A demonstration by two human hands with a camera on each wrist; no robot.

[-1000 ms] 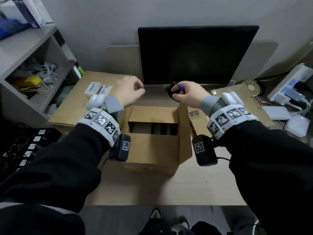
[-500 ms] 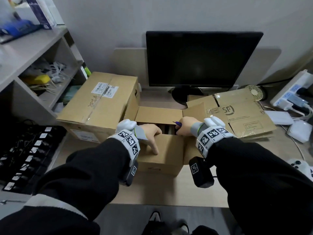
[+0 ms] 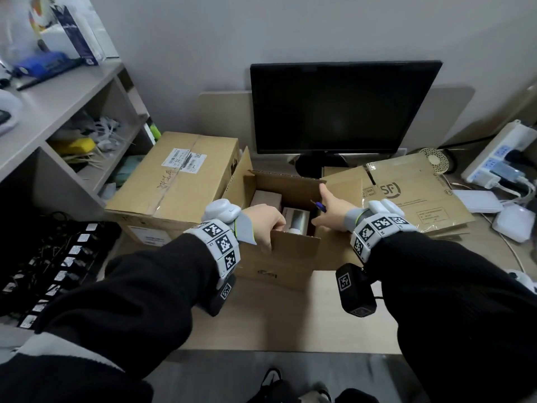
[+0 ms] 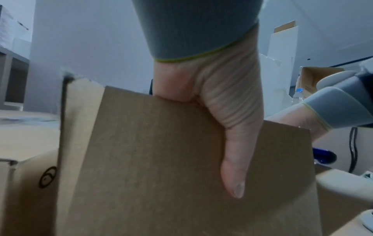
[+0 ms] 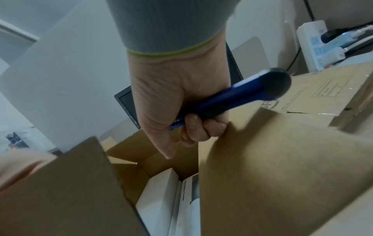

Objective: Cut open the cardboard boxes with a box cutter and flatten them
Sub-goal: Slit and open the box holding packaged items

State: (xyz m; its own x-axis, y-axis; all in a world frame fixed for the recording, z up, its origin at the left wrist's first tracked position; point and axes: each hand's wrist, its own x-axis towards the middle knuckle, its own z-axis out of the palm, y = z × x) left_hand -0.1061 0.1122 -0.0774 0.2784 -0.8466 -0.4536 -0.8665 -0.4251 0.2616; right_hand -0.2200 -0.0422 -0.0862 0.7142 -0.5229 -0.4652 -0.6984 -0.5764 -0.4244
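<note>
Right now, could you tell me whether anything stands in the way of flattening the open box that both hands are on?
Yes. The open box is not empty: white cartons sit inside it, below the left hand gripping the near flap and the right hand holding the box cutter. They would probably have to come out first.

White packages (image 3: 293,218) fill the open box (image 3: 279,257).

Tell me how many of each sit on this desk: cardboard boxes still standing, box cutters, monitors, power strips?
Cardboard boxes still standing: 2, the taped box and the open box
Box cutters: 1, the blue box cutter in the right hand
Monitors: 1, the monitor
Power strips: 1, the power strip
Total: 5
</note>
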